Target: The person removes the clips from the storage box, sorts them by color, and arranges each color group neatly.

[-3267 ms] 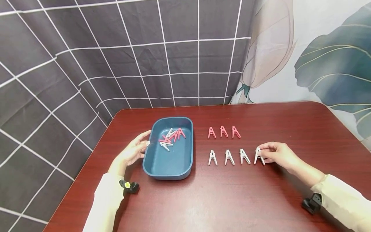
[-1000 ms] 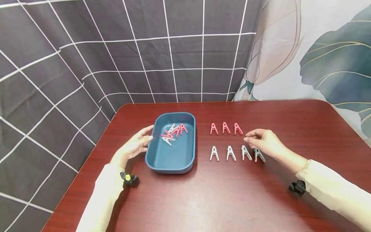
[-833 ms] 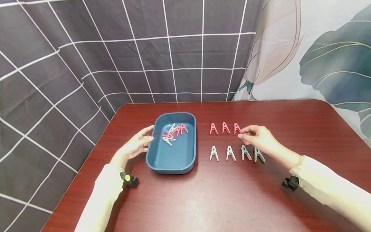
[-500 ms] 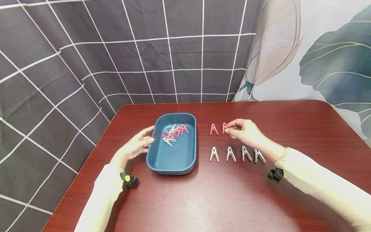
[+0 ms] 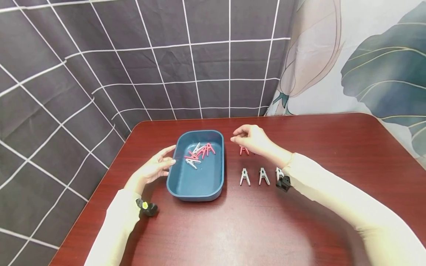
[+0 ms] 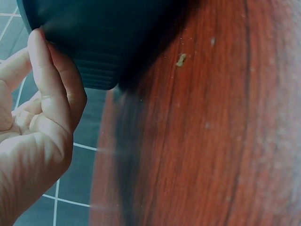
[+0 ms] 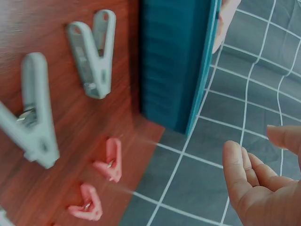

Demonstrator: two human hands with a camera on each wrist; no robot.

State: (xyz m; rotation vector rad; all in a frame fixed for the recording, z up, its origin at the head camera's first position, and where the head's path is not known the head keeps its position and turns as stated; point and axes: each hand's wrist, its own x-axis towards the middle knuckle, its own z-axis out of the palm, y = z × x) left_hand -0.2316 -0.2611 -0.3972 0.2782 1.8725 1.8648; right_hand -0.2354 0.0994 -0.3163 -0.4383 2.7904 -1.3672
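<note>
Since the frame of half a second ago, the right hand (image 5: pixel 253 140) has moved leftward along the red row and now is nearer to the blue bin (image 5: pixel 196 194); the left hand (image 5: pixel 154 169) and the bin stay almost in the same place.

Head view: the left hand holds the bin by its left side, with the thumb at the rim. Inside the bin, red clips (image 5: pixel 209 149) and white clips (image 5: pixel 192 163) lie together in a loose pile. The right hand is above the table (image 5: pixel 213 236), its thumb and fingers a little apart, with nothing seen between them. It covers the top part of a red clip (image 5: pixel 244 151). Nearer to the person, three white clips (image 5: pixel 264 176) show in a row, the right one partly hidden by the black wrist camera (image 5: pixel 283 183).

Left wrist view: a fingertip touches the outer wall of the bin.

Right wrist view: the gap between thumb and fingers is moderately wide and holds nothing. Two red clips and two pale clips lie on the table, beside the bin's wall.
</note>
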